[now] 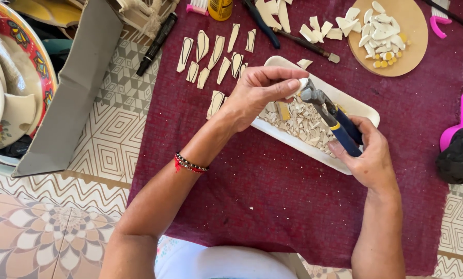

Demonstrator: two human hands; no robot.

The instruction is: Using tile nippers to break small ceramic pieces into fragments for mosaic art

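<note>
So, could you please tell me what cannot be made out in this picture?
- Small white piece: its shape is mostly hidden by the left hand fingertips and the nippers.
- Yellow bottle: cut off by the top edge.
- Tray: its middle is covered by both hands.

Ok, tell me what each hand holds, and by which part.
The left hand pinches a small pale ceramic piece at its edge with its fingertips. The right hand grips the nippers by their blue handles.

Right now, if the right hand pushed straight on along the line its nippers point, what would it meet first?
The right hand aims the blue-handled nippers up-left. Their head already touches the small white piece pinched by the left hand, so that piece and those fingertips come first. Depth looks level, though unsure.
</note>
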